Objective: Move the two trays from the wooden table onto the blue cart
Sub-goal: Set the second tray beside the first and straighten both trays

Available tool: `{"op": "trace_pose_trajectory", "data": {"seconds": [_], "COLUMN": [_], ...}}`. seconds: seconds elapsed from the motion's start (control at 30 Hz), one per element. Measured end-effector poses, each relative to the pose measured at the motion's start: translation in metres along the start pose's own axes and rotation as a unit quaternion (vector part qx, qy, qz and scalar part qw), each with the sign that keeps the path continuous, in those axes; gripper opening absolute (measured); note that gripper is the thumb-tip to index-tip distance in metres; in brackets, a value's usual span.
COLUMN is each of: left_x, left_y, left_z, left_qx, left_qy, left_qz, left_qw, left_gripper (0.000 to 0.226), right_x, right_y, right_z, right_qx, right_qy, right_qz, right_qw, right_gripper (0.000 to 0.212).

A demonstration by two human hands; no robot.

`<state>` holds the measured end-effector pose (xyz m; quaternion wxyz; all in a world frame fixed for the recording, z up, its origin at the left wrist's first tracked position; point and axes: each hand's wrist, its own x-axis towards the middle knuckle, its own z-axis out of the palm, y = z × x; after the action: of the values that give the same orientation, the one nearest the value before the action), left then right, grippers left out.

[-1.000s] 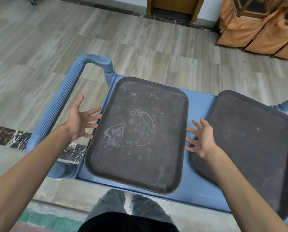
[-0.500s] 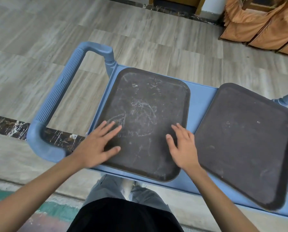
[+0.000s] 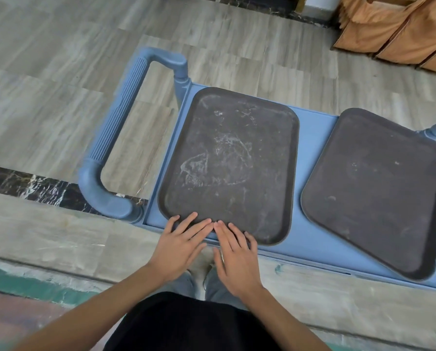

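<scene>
Two dark rectangular trays lie flat on the blue cart (image 3: 310, 224). The left tray (image 3: 232, 160) is scuffed with whitish marks and sits straight. The right tray (image 3: 379, 193) lies askew, its near corner over the cart's front edge. My left hand (image 3: 179, 247) and my right hand (image 3: 234, 257) are side by side, palms down, fingers spread. Their fingertips rest on the near rim of the left tray. Neither hand grips anything. The wooden table is out of view.
The cart's ribbed blue handle (image 3: 115, 138) loops out to the left. Grey tiled floor surrounds the cart, with a dark marble strip (image 3: 29, 186) on the left. Orange cloth-covered furniture (image 3: 399, 29) stands at the back right. My legs are below the hands.
Both hands have slid back from the middle of the left tray to its near rim and drawn together. The view has pulled back from the cart.
</scene>
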<state>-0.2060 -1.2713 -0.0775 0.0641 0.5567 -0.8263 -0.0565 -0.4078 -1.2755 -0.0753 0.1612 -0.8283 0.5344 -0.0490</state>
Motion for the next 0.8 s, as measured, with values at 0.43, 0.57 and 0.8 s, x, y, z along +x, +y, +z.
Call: {"op": "trace_pose_trajectory", "data": {"seconds": [0.43, 0.57, 0.8], "left_x": [-0.004, -0.003, -0.004], "left_y": [0.009, 0.010, 0.015], "left_z": [0.014, 0.010, 0.010], "left_qx": [-0.020, -0.019, -0.024], "left_qy": [0.112, 0.130, 0.140], "left_qz": [-0.034, -0.029, -0.048], "left_qw": [0.993, 0.991, 0.989], "left_gripper": [0.035, 0.035, 0.033], "right_x": [-0.005, -0.005, -0.006], "right_y": [0.000, 0.000, -0.001], "right_z": [0.024, 0.021, 0.016], "right_qx": [0.025, 0.051, 0.088], "right_qy": [0.148, 0.156, 0.173], "right_qz": [0.020, 0.022, 0.021], "right_qw": [0.988, 0.986, 0.981], "right_gripper": [0.048, 0.046, 0.042]}}
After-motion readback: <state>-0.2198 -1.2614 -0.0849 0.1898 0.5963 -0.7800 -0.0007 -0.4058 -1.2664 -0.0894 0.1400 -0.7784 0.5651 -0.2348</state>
